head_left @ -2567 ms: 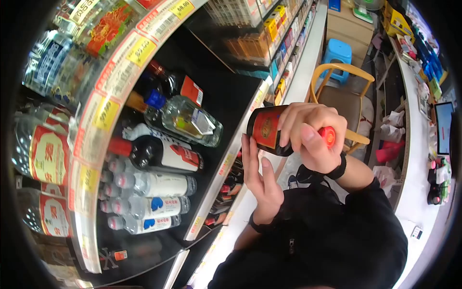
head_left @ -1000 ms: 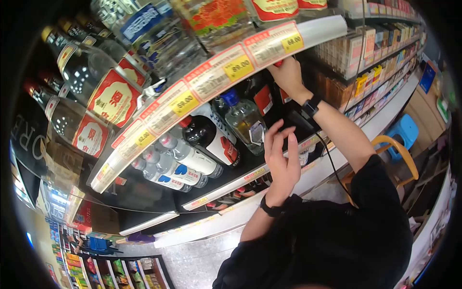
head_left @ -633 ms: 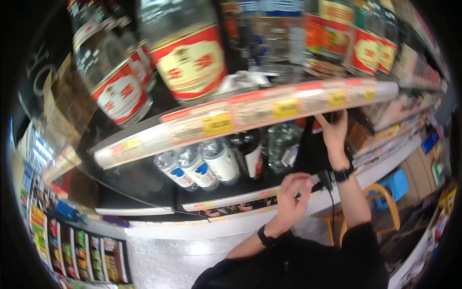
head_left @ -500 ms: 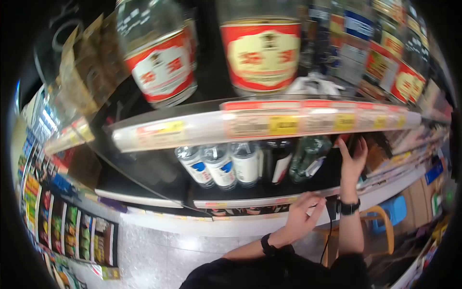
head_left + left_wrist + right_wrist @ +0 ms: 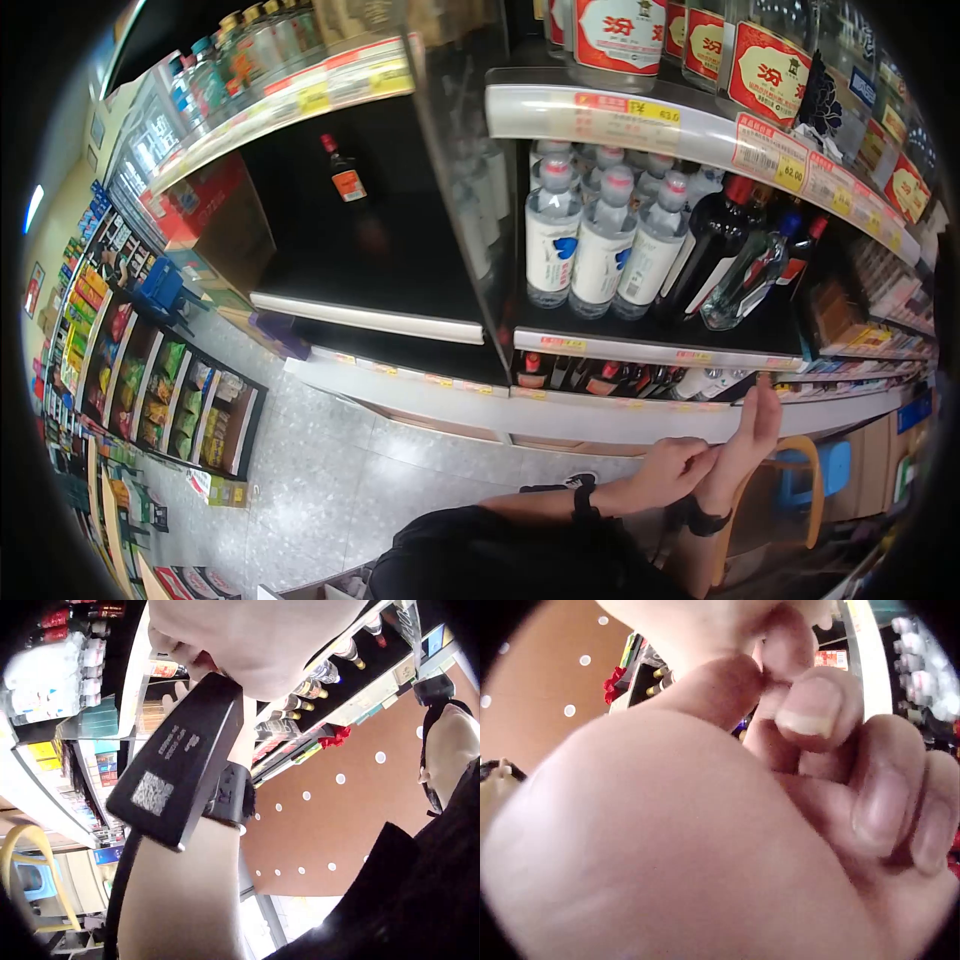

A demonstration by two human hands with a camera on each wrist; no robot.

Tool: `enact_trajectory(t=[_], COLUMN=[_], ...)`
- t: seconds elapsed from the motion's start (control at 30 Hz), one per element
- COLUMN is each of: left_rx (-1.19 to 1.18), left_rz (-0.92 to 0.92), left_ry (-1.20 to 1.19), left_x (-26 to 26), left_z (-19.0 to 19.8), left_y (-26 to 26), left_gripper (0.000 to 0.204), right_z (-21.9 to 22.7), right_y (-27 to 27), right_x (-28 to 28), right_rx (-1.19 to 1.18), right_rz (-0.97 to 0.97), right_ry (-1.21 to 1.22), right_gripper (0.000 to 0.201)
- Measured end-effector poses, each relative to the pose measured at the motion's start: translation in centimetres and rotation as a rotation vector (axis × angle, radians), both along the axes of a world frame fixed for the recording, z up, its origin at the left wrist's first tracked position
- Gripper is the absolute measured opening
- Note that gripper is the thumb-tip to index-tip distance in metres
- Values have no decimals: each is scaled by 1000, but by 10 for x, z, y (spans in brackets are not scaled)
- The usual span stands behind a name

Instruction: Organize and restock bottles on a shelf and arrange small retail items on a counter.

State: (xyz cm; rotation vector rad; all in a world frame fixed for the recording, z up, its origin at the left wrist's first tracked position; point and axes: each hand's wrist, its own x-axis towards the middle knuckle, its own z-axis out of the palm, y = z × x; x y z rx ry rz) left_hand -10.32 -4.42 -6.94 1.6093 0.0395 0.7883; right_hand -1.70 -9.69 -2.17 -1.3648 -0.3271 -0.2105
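Note:
In the head view both hands are together below the front edge of the bottle shelf (image 5: 650,350). My left hand (image 5: 665,475) is beside the right wrist, its fingers loosely curled and holding nothing. My right hand (image 5: 752,435) points upward with extended fingers, holding nothing. The left wrist view shows a black box (image 5: 176,761) on the right wrist, with the left fingers right at its end. Curled left fingers (image 5: 885,802) fill much of the right wrist view. A dark bottle with a red cap and orange label (image 5: 800,262) stands at the shelf's right end, beside a clear bottle (image 5: 745,285).
Several white-labelled bottles (image 5: 600,262) and a dark wine bottle (image 5: 705,250) share that shelf. An upper shelf strip (image 5: 690,135) overhangs them. A small bottle (image 5: 345,178) stands in the left bay. A wooden chair (image 5: 728,525) and blue stool (image 5: 830,470) are at the right.
The right hand first held the red-capped bottle, reached with it under the upper shelf, then withdrew without it. The hands have come together, and the head view has turned left.

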Motion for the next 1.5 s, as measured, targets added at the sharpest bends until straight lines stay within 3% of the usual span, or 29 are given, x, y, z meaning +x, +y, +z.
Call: enact_trajectory(t=[0.07,0.17,0.27,0.37,0.47,0.53,0.6,0.67,0.73,0.87,0.97,1.07,1.27,1.37,1.5], left_rx=[23,42,114,97,37,-9,-143,-164,-108,-60,-60,-76,-191,-210,-223], left_rz=[40,-30,6,39,173,162,224,247,314,502,491,508,537,540,603], left_ry=[-10,164,192,318,268,290,276,233,271,340,356,403,357,314,266], left_x=[-23,-59,-96,-142,-179,-204,-226,-245,-263,-300,-326,-360,-402,-413,-423], left_z=[-3,-24,-28,-11,-7,-12,-9,-10,-19,-31,-23,-1,13,12,8], left_y=[-3,-10,-2,28,54,74,96,126,166,248,312,358,409,421,436], left_gripper=[27,26,23,19,19,19,22,24,25,27,33,34,34,35,34], right_z=[-17,-50,-61,-53,-32,-25,-25,-13,9,54,81,90,102,107,94], right_y=[-10,-23,-10,25,68,94,125,159,198,280,364,452,593,635,671], right_x=[-23,-63,-99,-142,-181,-206,-228,-244,-255,-281,-290,-283,-265,-252,-229], right_rx=[3,-31,5,78,43,-5,-144,-132,-183,-172,-129,-212,-440,-558,-468], right_rz=[13,26,72,192,310,362,345,382,572,726,676,609,259,233,256], right_ry=[35,69,117,188,157,115,-222,-289,-671,-703,-542,-458,-592,-491,-439], right_gripper=[19,13,11,10,9,9,9,10,10,12,21,43,70,70,61])
